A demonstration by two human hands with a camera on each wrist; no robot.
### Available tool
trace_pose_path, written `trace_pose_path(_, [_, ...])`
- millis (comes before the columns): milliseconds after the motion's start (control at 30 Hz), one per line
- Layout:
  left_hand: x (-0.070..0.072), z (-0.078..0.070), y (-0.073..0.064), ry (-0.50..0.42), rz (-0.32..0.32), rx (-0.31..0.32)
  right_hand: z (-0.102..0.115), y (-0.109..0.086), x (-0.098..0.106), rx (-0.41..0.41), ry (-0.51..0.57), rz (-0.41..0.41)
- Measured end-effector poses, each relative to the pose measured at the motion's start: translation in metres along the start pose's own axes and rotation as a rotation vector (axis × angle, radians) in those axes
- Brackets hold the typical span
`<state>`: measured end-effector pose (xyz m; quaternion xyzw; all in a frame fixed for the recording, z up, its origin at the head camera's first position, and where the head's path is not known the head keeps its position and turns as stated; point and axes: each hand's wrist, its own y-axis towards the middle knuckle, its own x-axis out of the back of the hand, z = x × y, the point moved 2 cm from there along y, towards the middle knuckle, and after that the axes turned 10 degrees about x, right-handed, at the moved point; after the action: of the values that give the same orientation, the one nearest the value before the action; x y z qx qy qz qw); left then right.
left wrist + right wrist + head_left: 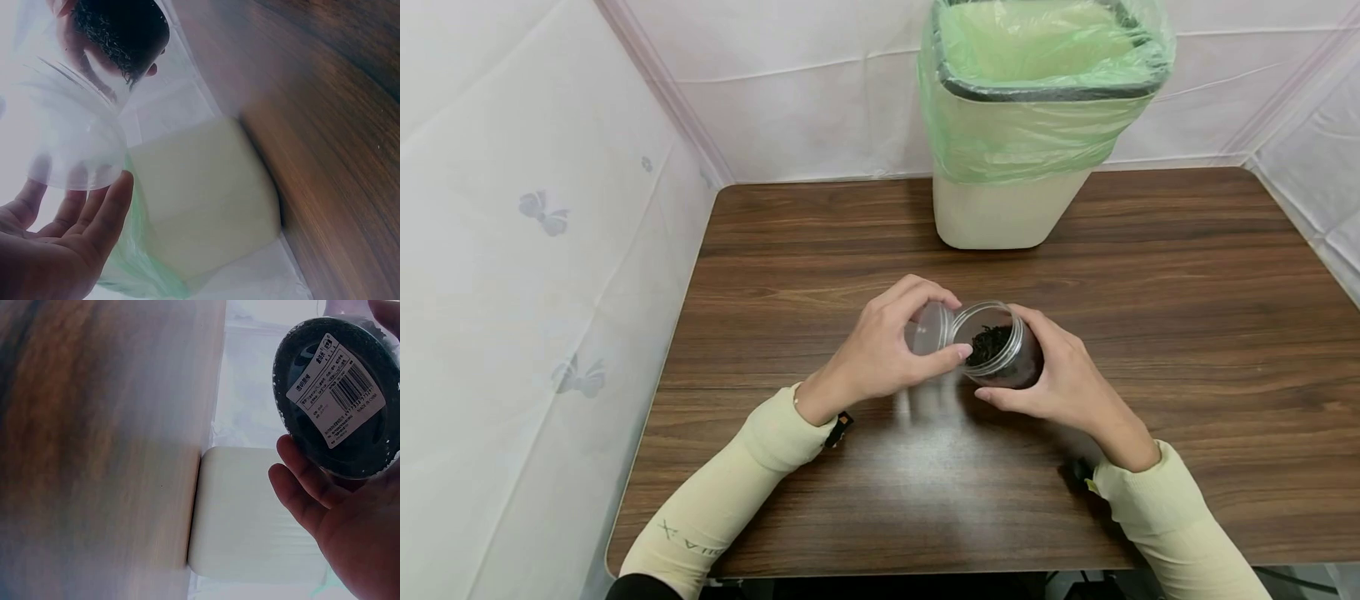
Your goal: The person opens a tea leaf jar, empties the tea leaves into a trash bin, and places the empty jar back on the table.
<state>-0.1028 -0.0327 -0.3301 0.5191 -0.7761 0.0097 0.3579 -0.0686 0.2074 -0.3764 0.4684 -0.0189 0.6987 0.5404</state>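
My right hand point(1060, 371) grips a clear jar point(1018, 367) by its side, tilted with its mouth toward the left hand. Dark, dry shreds that look like tea leaves point(988, 342) lie inside. The jar's base carries a white barcode label point(337, 390) in the right wrist view. With thumb and fingers, my left hand point(898, 337) holds a clear round lid point(932, 327) beside the jar's mouth. In the left wrist view the lid point(75, 144) is off the jar and the dark shreds point(122, 31) show beyond it.
A cream bin point(1007, 208) with a green liner bag point(1022, 142) stands at the back of the brown wooden table point(805, 258). White sheeting point(790, 100) hangs behind the table and at both sides.
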Motion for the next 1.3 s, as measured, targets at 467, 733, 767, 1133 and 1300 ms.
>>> trace_pose_path(467, [0.001,0.003,0.000,-0.011,0.020,0.031,-0.003,-0.002,0.004,-0.010,-0.005,-0.012])
trace_pose_path(733, [0.001,0.006,-0.001,0.022,0.016,0.042,-0.005,-0.004,0.008,-0.006,0.011,-0.004])
trace_pose_path(767, [0.001,0.006,-0.001,0.029,0.015,0.044,-0.005,-0.004,0.008,-0.009,0.012,-0.003])
trace_pose_path(1133, [-0.002,0.014,-0.004,0.114,0.072,0.157,-0.006,-0.004,0.012,-0.024,0.017,-0.029])
trace_pose_path(1300, [-0.004,0.018,-0.004,0.140,0.090,0.172,-0.005,-0.004,0.014,-0.033,0.022,-0.059])
